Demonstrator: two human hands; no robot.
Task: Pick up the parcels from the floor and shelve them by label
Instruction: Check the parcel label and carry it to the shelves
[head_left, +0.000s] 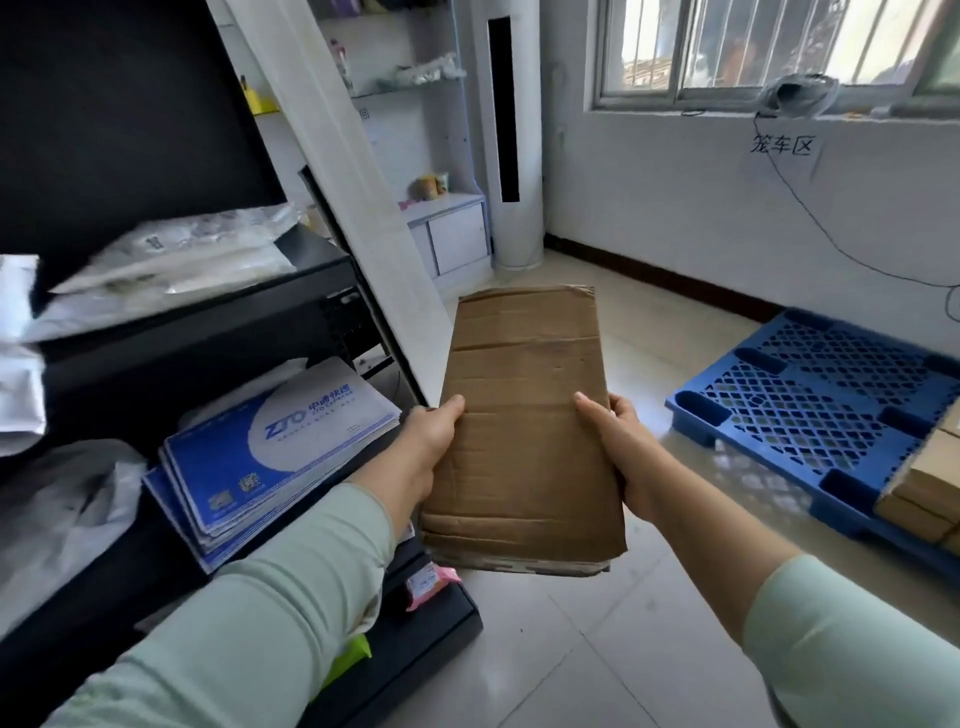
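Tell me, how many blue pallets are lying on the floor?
1: the blue pallet lies at right below the window, cardboard boxes stacked on its near corner. Others may sit outside the view.

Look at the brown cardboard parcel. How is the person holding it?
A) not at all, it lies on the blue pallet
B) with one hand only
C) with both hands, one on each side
C: the left hand and the right hand each clasp a long edge of the brown cardboard parcel, which is held up above the floor.
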